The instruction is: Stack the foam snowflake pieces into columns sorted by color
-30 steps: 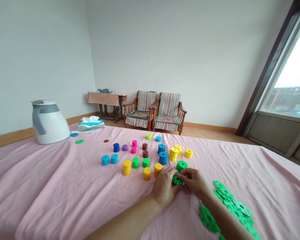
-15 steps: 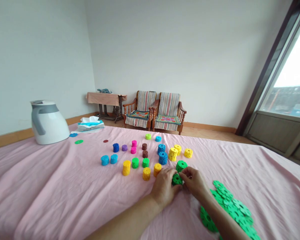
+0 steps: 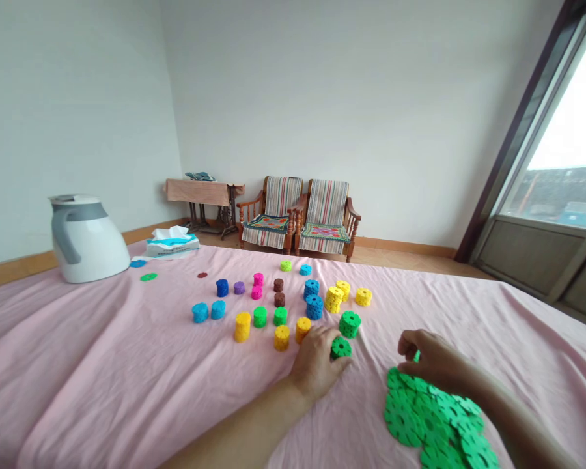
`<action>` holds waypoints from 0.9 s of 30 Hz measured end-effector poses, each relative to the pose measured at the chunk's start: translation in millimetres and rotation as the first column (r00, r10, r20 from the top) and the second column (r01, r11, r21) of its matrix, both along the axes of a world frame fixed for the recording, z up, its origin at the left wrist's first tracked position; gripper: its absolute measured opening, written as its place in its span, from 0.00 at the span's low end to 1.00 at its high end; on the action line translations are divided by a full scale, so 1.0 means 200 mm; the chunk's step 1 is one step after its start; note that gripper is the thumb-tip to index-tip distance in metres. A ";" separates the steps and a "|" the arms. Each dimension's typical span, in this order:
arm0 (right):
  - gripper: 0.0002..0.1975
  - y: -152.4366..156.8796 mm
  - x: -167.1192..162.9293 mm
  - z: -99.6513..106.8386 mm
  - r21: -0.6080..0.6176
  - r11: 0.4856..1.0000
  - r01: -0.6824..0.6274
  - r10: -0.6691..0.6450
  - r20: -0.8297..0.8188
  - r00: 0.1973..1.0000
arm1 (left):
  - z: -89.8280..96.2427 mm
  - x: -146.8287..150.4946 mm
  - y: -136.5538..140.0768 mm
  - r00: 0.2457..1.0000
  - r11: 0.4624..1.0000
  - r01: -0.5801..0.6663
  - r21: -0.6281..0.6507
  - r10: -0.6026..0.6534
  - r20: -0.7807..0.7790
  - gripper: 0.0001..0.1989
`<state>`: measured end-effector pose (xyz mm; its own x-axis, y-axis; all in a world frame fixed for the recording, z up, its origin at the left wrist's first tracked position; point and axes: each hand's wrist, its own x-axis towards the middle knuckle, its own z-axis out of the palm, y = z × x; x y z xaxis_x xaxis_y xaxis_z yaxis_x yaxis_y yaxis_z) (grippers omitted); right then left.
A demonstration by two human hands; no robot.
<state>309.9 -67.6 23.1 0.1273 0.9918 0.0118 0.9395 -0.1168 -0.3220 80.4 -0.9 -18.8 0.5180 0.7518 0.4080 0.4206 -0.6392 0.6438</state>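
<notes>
Broadly, a pink cloth (image 3: 141, 378) spreads over the table in folds, with two wooden armchairs (image 3: 327, 203) side by side beyond it. A white jug (image 3: 92, 247) with a grey handle stands at the far left, a tissue box (image 3: 173, 244) just beside it. At the near right, a pile of green discs (image 3: 430, 417) overlaps loosely on the cloth. The left hand (image 3: 315, 365) rests on the cloth, fingers and thumb clamped around a short green stack (image 3: 341, 348). The right hand (image 3: 434, 358) is over the pile's far edge, fingers curled; whether they grip a disc, I cannot tell. A second green stack (image 3: 350, 324) stands just beyond the first, near blue stacks (image 3: 314, 307) and yellow stacks (image 3: 334, 299). Smallest, a flat brownish-red disc (image 3: 202, 275) lies alone farther left
</notes>
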 end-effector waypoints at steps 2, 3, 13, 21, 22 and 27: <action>0.09 -0.02 0.02 0.00 -0.052 0.998 -0.018 0.019 0.014 1.000 | -0.01 0.00 0.01 1.000 1.000 -0.006 0.006 0.006 0.003 0.14; 0.10 -0.02 0.02 0.00 -0.072 0.997 -0.028 0.030 0.019 0.999 | -0.01 0.00 0.01 1.000 1.000 -0.008 0.008 0.008 0.004 0.14; 0.05 0.00 0.07 -0.03 -0.091 0.993 -0.075 0.076 0.002 0.997 | -0.01 0.01 0.01 1.000 1.000 -0.016 0.025 0.016 -0.002 0.14; 0.24 -0.08 0.01 -0.11 0.331 0.943 -0.038 0.050 -0.028 0.998 | -0.01 0.00 0.00 1.000 1.000 -0.003 0.021 0.003 -0.004 0.12; 0.27 -0.13 -0.02 -0.12 0.367 0.924 -0.104 0.102 0.025 0.994 | -0.01 0.00 0.01 1.000 1.000 -0.003 0.027 0.003 0.001 0.12; 0.37 -0.39 -0.11 -0.13 0.272 0.870 -0.410 0.367 0.195 0.909 | -0.04 0.01 0.02 1.000 0.999 -0.002 0.051 0.002 0.005 0.13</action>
<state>287.8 -145.9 -2.0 -0.2918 0.9062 0.3062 0.9247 0.3491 -0.1519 81.8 2.4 -26.1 0.5148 0.7309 0.4480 0.4189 -0.6704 0.6125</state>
